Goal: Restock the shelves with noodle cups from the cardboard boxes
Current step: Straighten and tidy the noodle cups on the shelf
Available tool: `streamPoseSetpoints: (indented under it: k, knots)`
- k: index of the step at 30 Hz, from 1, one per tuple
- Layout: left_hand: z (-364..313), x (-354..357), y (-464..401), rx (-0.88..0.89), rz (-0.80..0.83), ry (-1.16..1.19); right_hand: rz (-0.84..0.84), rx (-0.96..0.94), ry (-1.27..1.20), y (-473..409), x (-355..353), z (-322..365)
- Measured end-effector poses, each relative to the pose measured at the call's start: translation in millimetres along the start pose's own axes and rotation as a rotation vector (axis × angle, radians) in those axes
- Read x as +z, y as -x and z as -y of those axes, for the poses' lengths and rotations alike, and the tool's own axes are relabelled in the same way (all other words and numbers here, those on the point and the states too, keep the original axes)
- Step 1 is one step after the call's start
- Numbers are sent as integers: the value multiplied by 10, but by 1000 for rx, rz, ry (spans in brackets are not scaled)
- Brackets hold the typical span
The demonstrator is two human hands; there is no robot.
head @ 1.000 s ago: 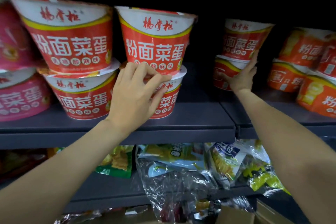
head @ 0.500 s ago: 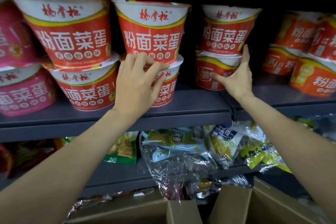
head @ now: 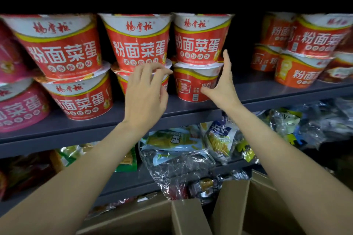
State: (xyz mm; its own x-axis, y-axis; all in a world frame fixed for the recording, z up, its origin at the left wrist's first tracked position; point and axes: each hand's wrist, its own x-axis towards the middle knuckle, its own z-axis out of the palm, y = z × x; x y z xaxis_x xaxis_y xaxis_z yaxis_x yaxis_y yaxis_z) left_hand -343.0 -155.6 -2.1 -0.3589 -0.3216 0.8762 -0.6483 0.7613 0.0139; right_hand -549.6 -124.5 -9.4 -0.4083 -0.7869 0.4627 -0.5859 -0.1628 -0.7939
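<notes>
Red noodle cups stand two high on a dark shelf (head: 267, 89). My left hand (head: 147, 91) hovers with fingers spread in front of the lower cup (head: 121, 83) of the middle stack, under its top cup (head: 137, 44). My right hand (head: 221, 86) lies flat against the right side of the neighbouring stack. Its thumb is on the front of the lower cup (head: 189, 87) and its fingertips reach the upper cup (head: 198, 42). That stack stands close beside the middle one. Another stack (head: 63, 49) is at the left.
Pink cups (head: 19, 108) fill the far left and more red cups (head: 313, 44) the right, with a gap of bare shelf between. Bagged snacks (head: 179, 150) lie on the shelf below. Open cardboard box flaps (head: 238, 208) stand at the bottom, between my forearms.
My right hand has slid the right-hand stack leftwards until it stands next to the middle stack. My left hand has lifted its fingers off the middle lower cup. The view has tilted down.
</notes>
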Motion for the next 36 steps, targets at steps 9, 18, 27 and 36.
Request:
streamPoseSetpoints:
  k: [9, 18, 27, 36]
  knots:
    - [-623, 469, -133, -412, 407, 451, 167, 16, -121, 79, -187, -83]
    - [-392, 510, -75, -514, 300, 606, 168, -81, 26, 349, -200, 19]
    - [-584, 358, -547, -494, 111, 634, -264, -58, 23, -67, -96, 512]
    - [-892, 385, -357, -210, 126, 315, -22, 92, -385, -479, -394, 367]
